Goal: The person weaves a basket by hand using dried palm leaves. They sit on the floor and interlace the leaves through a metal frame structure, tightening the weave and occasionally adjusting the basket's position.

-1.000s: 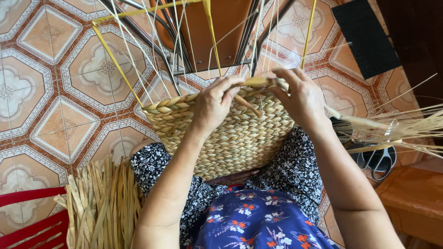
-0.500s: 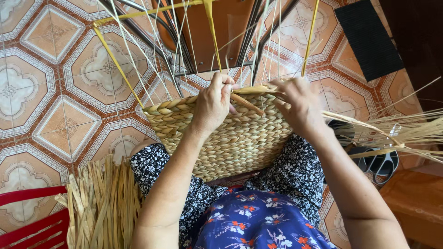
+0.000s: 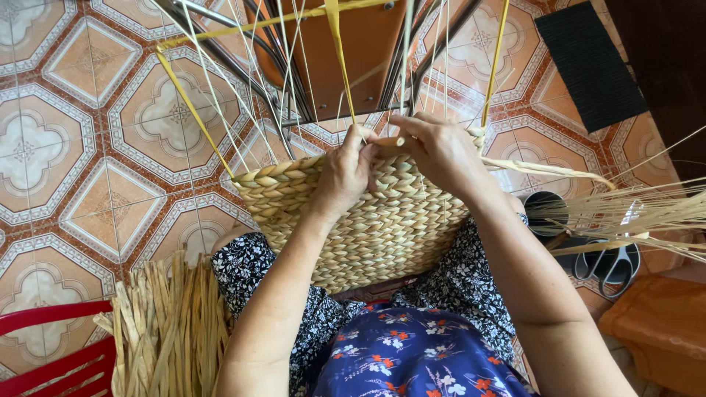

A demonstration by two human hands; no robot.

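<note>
The big woven basket (image 3: 360, 228) sits on the person's lap, right in front of the body, w/ its top rim pointing away from them. The rim runs left to right, & thin stiff strands (image 3: 294, 66) stick up out of it, away from the person. Some strands are yellow (image 3: 334, 44).

Both hands are at the top rim, near the middle. They're close together, almost touching. Neither is much nearer; both are right on the rim.

The left hand (image 3: 346, 173) is curled over the rim, fingers pressed on the weave, thumb side by a yellow strand. It's mostly closed, gripping the edge.

The right hand (image 3: 441, 151) is just right of it. Its fingers are bent narrow & pinch a flat straw strip (image 3: 548, 167) that trails off to the right.

Other stuff: a loose bundle of dry straw (image 3: 169, 323) lies on the tiled floor (image 3: 81, 169) at the left, next to a red chair (image 3: 51, 353). More long straw (image 3: 640, 213) fans out at the right, over black sandals (image 3: 610, 261). A dark mat (image 3: 588, 62) lies far right at top.
</note>
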